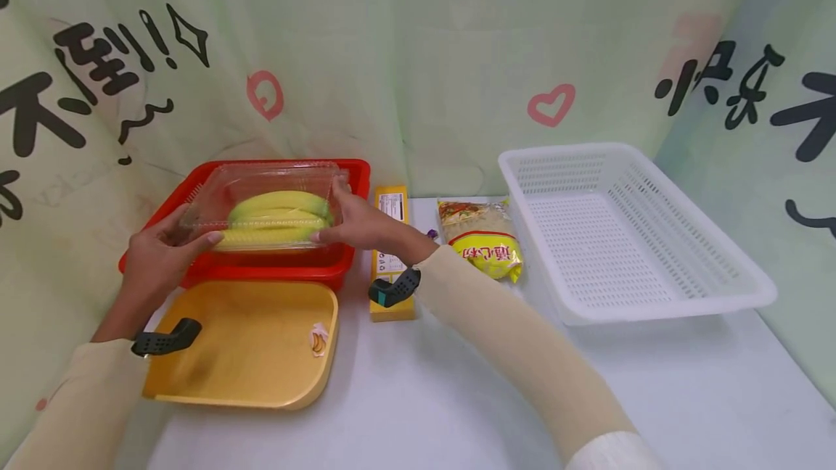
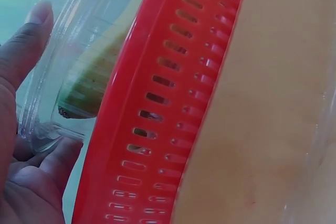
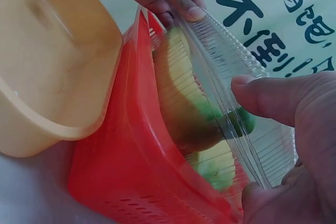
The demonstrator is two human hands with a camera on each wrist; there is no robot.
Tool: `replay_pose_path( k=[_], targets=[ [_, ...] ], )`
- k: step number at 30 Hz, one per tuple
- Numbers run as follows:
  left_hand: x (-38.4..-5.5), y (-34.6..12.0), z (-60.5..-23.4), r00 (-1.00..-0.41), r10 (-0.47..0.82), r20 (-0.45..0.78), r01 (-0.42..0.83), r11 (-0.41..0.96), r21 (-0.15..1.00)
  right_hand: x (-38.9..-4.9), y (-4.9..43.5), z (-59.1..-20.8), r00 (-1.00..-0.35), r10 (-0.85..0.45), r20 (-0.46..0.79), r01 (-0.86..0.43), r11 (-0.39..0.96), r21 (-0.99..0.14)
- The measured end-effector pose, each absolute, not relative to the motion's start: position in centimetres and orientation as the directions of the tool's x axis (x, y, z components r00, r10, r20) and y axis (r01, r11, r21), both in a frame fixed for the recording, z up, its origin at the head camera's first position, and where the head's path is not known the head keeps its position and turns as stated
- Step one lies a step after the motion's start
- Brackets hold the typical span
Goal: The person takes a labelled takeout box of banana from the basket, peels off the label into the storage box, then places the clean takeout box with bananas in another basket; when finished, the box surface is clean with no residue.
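Observation:
A clear plastic clamshell box [image 1: 261, 174] with bananas [image 1: 281, 203] inside is held level between both hands, over the red basket [image 1: 313, 265]. My left hand [image 1: 157, 249] grips the box's left end, thumb along the near edge. At the opposite end my right hand [image 1: 355, 220] holds it, thumb on the near side and fingers behind. In the left wrist view, the left fingers curl under the box's seam, close beside the slotted red wall. The right wrist view shows the green banana stem end through the ribbed plastic, with the basket rim just below.
Right in front of the red basket sits a yellow tray [image 1: 242, 347] with a small banana sticker [image 1: 318, 339]. A yellow box [image 1: 392, 310] and a bag of dry food [image 1: 480, 238] lie at mid-table. A white slotted basket [image 1: 542, 238] stands at the right.

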State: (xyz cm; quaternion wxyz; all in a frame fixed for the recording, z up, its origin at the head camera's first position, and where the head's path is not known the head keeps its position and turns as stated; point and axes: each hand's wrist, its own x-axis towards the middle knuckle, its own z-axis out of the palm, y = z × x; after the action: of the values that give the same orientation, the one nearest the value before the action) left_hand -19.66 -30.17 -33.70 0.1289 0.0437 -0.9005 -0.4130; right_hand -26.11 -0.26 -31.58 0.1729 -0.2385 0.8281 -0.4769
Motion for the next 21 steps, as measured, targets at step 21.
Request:
replay_pose_path(
  k=[21],
  targets=[
    [-20.55, -30.88, -34.06, -0.981, -0.116, 0.158, 0.027, 0.718, 0.695, -26.02, -0.93, -32.14, -0.832, -0.555, -0.031, -0.289, 0.48, -0.828]
  ],
)
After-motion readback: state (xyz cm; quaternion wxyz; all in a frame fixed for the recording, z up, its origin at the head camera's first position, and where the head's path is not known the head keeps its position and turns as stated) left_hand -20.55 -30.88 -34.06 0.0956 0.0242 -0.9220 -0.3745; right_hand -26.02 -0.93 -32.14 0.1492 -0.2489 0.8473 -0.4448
